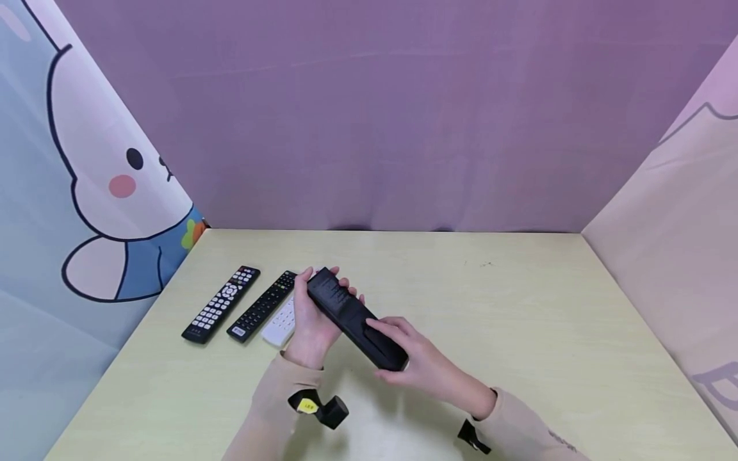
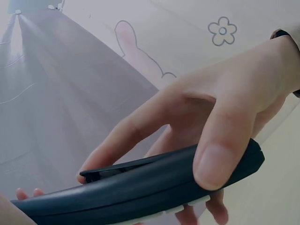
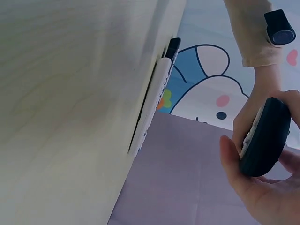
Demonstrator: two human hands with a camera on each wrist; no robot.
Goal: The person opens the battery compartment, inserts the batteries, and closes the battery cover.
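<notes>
A black remote control (image 1: 337,304) is held above the table with its back turned up and its white buttons underneath. My left hand (image 1: 314,330) grips its far end, thumb along one side and fingertips showing past the other. My right hand (image 1: 426,362) holds the near end, thumb on one edge and the index fingertip on the back. In the left wrist view, the battery cover (image 2: 126,167) stands tilted up at one end, with that index fingertip at its raised edge and a dark gap below. The right wrist view shows the remote end-on.
Left of my hands, a black remote with white buttons (image 1: 221,304), a black remote with dark buttons (image 1: 262,308) and a white remote (image 1: 280,325) lie side by side on the pale wooden table (image 1: 519,307). The left hand partly hides the white one. Curtains surround the table's back and sides.
</notes>
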